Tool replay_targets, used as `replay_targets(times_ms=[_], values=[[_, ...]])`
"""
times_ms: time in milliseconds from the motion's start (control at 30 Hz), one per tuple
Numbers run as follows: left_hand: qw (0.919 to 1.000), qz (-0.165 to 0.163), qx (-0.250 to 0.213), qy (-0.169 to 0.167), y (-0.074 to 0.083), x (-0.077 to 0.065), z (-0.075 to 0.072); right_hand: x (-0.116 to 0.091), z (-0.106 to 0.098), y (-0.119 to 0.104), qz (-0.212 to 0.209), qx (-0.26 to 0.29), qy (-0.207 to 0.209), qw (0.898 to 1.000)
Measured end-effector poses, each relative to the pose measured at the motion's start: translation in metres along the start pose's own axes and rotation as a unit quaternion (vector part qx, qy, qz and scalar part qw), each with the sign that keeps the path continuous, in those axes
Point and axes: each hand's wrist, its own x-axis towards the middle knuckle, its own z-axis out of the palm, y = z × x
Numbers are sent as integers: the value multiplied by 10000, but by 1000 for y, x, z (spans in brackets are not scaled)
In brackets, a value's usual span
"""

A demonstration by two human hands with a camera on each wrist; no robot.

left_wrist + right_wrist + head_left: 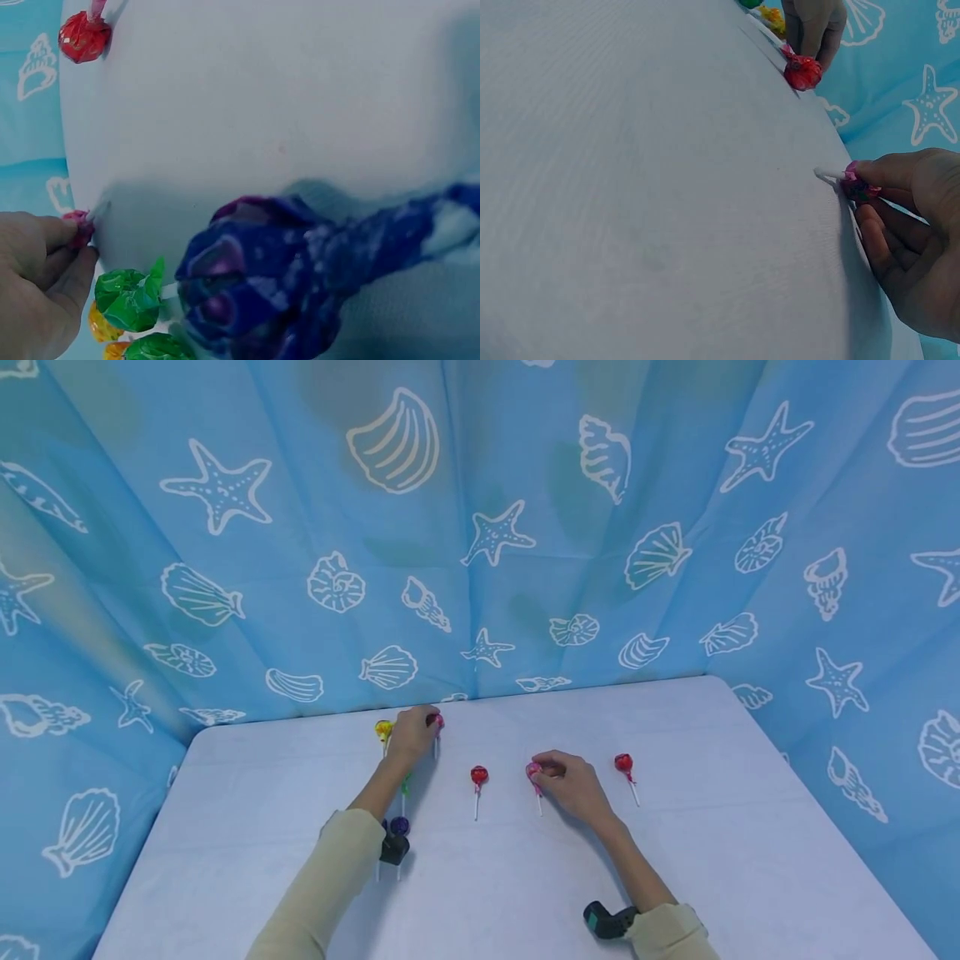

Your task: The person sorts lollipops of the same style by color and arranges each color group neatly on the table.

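Near the far edge of the table, my left hand (413, 732) pinches the wrapped head of a pink lollipop (439, 722), its white stick pointing down toward me. In the left wrist view, thumb and fingers close round that pink head (79, 227). Right of centre, my right hand (573, 783) holds another pink lollipop (533, 770) by its head between thumb and fingertips; its stick lies toward me on the cloth. Between the two hands sits a red lollipop (479, 774). A second red lollipop (624, 764) lies to the right of my right hand.
Left of and under my left forearm are a yellow lollipop (383, 729), a green lollipop (406, 783) and dark purple lollipops (400, 826), partly hidden. White cloth covers the table (712, 827). A blue shell-patterned curtain (525, 593) hangs behind its far edge.
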Motion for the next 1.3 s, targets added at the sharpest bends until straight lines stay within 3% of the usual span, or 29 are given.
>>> replay_targets(times_ms=[300, 533, 1000, 1300], values=[[9995, -308, -1, -83, 4, 2, -2, 17, 0, -9, 98, 115, 31, 9999], [9986, -510, -34, -140, 4, 3, -3, 41, 12, -26, -7, 387, 28, 9992], [9990, -426, 72, -145, 7, 5, -5, 80, 44, -49, 287, 1009, -90, 9944], [9990, -426, 43, -153, 7, 5, -4, 96, 66, -53, 490, 898, -198, 9946]])
